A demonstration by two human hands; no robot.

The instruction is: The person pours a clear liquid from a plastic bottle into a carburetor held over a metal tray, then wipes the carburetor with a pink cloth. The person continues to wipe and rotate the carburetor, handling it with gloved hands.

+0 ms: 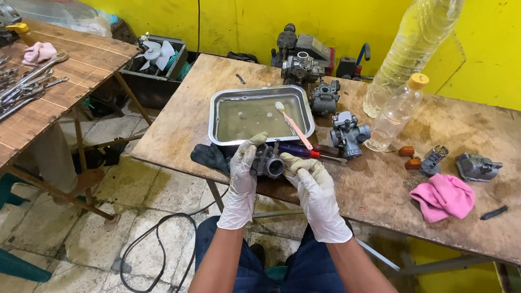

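Observation:
My left hand (241, 179) and my right hand (316, 192), both in white gloves, hold a dark grey carburetor (268, 161) between them at the near edge of the wooden table (391, 182). Just beyond it stands a metal tray (215, 116) of murky liquid with a pink toothbrush (293, 125) leaning over its rim. A screwdriver with a blue and red handle (305, 151) lies beside my right hand. A dark cloth (209, 156) lies under my left hand.
More carburetors (348, 134) and engine parts (300, 60) sit behind the tray. Two clear plastic bottles (396, 108) stand at right. A pink rag (444, 196) and small metal parts (477, 166) lie farther right. A second table (36, 109) with wrenches stands at left. A black cable (154, 251) lies on the floor.

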